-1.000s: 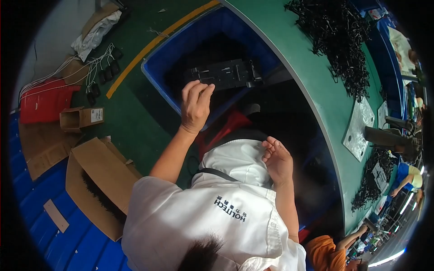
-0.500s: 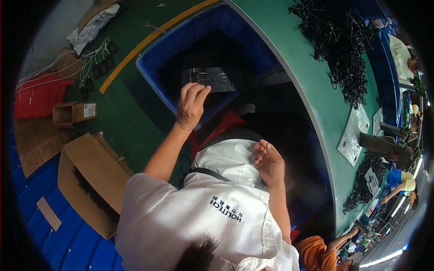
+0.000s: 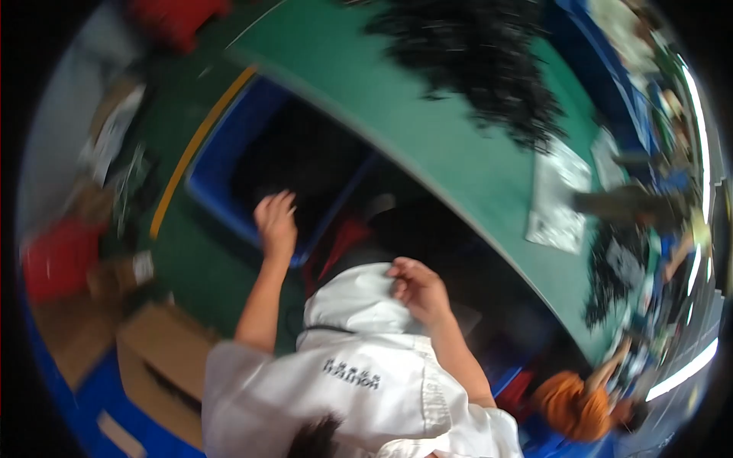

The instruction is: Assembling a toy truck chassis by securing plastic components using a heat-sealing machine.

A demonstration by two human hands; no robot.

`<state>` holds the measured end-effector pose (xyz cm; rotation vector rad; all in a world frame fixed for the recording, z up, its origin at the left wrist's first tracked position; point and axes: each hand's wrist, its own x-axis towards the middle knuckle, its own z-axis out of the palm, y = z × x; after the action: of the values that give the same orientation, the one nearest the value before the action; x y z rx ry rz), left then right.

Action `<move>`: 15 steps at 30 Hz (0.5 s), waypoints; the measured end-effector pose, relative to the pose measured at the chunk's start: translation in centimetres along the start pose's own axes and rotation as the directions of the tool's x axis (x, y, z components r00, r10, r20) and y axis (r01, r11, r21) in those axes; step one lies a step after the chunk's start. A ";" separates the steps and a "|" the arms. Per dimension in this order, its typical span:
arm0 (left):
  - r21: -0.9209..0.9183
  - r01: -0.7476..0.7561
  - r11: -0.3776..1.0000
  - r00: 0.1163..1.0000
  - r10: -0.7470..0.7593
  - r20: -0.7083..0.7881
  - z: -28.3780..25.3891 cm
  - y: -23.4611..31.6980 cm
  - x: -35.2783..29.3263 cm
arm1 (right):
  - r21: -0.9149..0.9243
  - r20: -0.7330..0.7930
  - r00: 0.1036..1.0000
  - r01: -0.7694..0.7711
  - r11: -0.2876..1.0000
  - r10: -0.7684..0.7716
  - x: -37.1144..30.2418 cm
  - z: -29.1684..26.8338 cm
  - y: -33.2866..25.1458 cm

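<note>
Over the near edge of a blue bin (image 3: 220, 204) is my left hand (image 3: 276, 225), its fingers stretched out and apart with nothing seen in them. Deep shadow hides what the bin holds. My right hand (image 3: 422, 290) hovers by the front of my white shirt (image 3: 355, 301), fingers loosely bent and nothing visible between them. To the right, a green tabletop (image 3: 458, 179) carries a large heap of thin black parts (image 3: 481, 57). Motion blur softens both hands and the parts.
A silvery plastic bag (image 3: 560, 202) and a smaller black heap (image 3: 611, 267) lie further along the table. Cardboard boxes (image 3: 164, 343) and a red container (image 3: 62, 259) stand at left. A co-worker in orange (image 3: 571, 404) is at lower right. A yellow line (image 3: 200, 145) marks the floor.
The whole view has swung round. A flat grey metal panel seen below my left fingertips in the bin is no longer visible; my left fingers have spread. My right hand stays near my waist.
</note>
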<state>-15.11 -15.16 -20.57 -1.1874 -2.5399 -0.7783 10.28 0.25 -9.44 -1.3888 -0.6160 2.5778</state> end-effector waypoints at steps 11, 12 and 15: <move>0.349 -0.082 0.934 0.877 -0.099 0.470 13.5 -9.0 -2.4 | 0.093 -0.175 0.984 0.050 0.994 -0.033 -1.0 -3.5 -2.8; 0.534 -0.264 0.803 0.711 -0.212 0.670 14.3 -7.9 -1.0 | 0.121 -0.197 0.978 0.096 0.988 -0.071 -1.4 -4.5 -2.5; 0.606 -0.419 0.676 0.704 -0.180 0.687 16.5 -10.7 -1.0 | 0.117 -0.231 0.964 0.163 0.980 -0.133 -3.2 -6.0 -2.6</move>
<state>-22.34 -12.34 -38.64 -1.4781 -2.7386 0.9206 16.83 3.33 -8.84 -1.4968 -0.4810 2.2620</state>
